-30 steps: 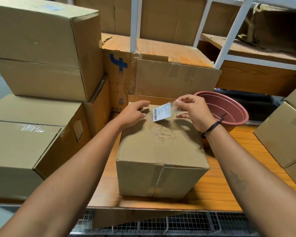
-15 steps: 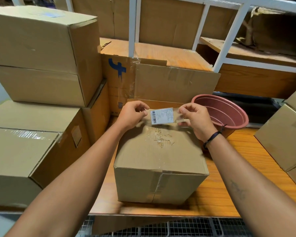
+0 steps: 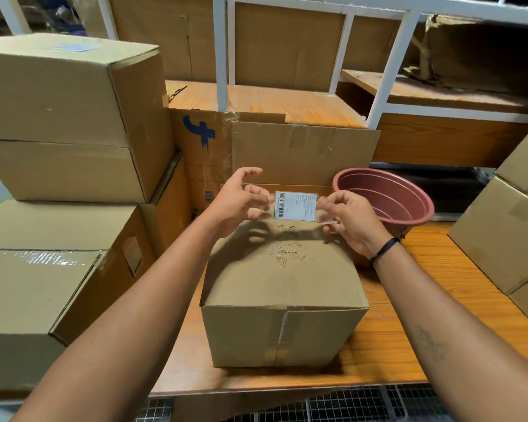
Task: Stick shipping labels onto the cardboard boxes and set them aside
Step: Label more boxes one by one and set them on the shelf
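Head: left hand (image 3: 235,202), right hand (image 3: 351,220) pinch label (image 3: 296,206) over closed box (image 3: 284,281).

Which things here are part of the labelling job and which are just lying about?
In the job: shipping label, held by left hand and right hand; cardboard box below it.
Lying about: pink basin, blue-marked carton, white rack.

We see a white shipping label (image 3: 296,206) with a black barcode along its left edge and fine black print. The cardboard box (image 3: 282,284) is plain tan-brown. The basin (image 3: 387,196) is dusty pink with ribbed lines, and the table (image 3: 439,269) shows orange wood grain. The rear box (image 3: 302,150) bears a blue mark; the shelf posts (image 3: 223,50) are white.
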The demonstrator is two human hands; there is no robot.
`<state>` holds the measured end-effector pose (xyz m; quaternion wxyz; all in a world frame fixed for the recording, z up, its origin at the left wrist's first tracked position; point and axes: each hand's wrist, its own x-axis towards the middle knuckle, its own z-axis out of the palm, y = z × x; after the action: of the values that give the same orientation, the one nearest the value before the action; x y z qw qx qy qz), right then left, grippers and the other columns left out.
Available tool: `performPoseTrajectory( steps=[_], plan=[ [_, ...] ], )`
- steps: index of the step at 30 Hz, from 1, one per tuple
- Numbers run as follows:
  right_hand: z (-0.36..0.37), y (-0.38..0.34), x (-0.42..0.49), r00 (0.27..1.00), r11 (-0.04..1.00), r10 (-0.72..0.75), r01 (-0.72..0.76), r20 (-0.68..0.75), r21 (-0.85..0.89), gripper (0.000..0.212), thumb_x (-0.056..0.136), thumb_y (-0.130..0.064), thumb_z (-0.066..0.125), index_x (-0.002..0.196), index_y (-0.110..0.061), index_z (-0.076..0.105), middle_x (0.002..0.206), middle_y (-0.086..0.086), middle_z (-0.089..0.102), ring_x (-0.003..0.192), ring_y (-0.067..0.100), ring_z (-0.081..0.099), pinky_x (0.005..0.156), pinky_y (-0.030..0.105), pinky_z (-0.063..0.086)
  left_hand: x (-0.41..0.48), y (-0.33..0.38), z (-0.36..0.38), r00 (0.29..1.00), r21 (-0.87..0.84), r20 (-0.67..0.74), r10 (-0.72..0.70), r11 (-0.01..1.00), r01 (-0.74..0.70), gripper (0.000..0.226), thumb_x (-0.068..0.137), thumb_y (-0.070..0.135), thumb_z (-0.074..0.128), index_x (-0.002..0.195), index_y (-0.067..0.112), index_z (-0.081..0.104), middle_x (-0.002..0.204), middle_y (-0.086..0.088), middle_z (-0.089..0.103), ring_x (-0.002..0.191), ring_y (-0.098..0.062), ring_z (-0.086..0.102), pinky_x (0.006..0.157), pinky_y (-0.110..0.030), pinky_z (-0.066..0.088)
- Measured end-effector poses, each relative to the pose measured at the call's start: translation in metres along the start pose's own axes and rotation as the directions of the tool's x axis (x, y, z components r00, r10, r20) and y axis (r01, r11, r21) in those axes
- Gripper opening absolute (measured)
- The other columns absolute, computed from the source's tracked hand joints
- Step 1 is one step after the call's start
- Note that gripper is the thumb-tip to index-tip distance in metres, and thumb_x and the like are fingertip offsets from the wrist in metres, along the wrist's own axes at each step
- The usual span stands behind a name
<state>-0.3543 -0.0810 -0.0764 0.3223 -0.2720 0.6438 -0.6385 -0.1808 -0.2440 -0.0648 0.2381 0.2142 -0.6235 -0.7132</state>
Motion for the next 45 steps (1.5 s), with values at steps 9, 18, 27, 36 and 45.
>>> performPoseTrajectory(
  steps=[9,18,27,36,45],
  plan=[
    [-0.031,-0.001,0.009,0.997,0.999,-0.030,0.032,-0.070,0.025,0.028,0.082,0.006,0.071,0.089,-0.012,0.051,0.091,0.017,0.071,0.073,0.021,0.072,0.062,0.033,0.055,0.016,-0.007,0.046,0.996,0.224,-0.079,0.028,0.975,-0.010,0.054,0.085,-0.022,0.056,0.129,0.010,0.049,0.078,-0.012,0.063,0.077,-0.019,0.068,0.073,-0.041,0.060],
    [-0.103,-0.024,0.041,0.999,0.999,0.052,-0.052,-0.008,0.009,0.069,0.073,0.015,0.072,0.127,-0.022,0.048,0.099,0.017,0.073,0.084,0.025,0.073,0.065,0.035,0.058,0.060,-0.002,0.099,0.983,0.151,-0.179,0.045,0.988,-0.018,0.048,0.082,-0.020,0.063,0.121,0.005,0.052,0.078,-0.012,0.064,0.076,-0.020,0.069,0.067,-0.035,0.061],
    [-0.166,-0.042,0.078,0.914,0.915,0.239,-0.099,0.329,-0.391,0.012,0.089,0.002,0.064,0.097,-0.006,0.068,0.099,0.010,0.073,0.091,0.019,0.073,0.070,0.028,0.059,0.107,-0.003,0.160,0.985,0.244,-0.154,0.075,0.969,-0.035,0.047,0.082,-0.014,0.066,0.121,0.008,0.053,0.080,-0.008,0.066,0.070,-0.011,0.069,0.057,-0.023,0.055],
    [-0.199,-0.027,0.121,0.967,0.919,0.194,-0.119,0.167,-0.377,0.011,0.087,-0.010,0.071,0.097,-0.006,0.072,0.096,0.011,0.074,0.087,0.020,0.072,0.070,0.030,0.059,0.140,-0.023,0.185,0.960,0.395,-0.270,0.077,0.918,0.037,0.047,0.081,-0.006,0.072,0.120,0.017,0.058,0.118,-0.004,0.061,0.098,-0.019,0.068,0.070,-0.036,0.062],
    [-0.217,0.002,0.175,0.962,0.826,0.259,-0.269,-0.090,-0.495,0.009,0.080,-0.006,0.078,0.083,-0.006,0.071,0.085,0.011,0.072,0.074,0.022,0.068,0.051,0.027,0.051,0.117,-0.032,0.153,0.980,0.884,-0.197,0.013,0.434,0.172,0.036,0.084,0.033,0.076,0.118,0.024,0.069,0.133,0.002,0.062,0.123,-0.017,0.056,0.094,-0.033,0.048]
  ],
)
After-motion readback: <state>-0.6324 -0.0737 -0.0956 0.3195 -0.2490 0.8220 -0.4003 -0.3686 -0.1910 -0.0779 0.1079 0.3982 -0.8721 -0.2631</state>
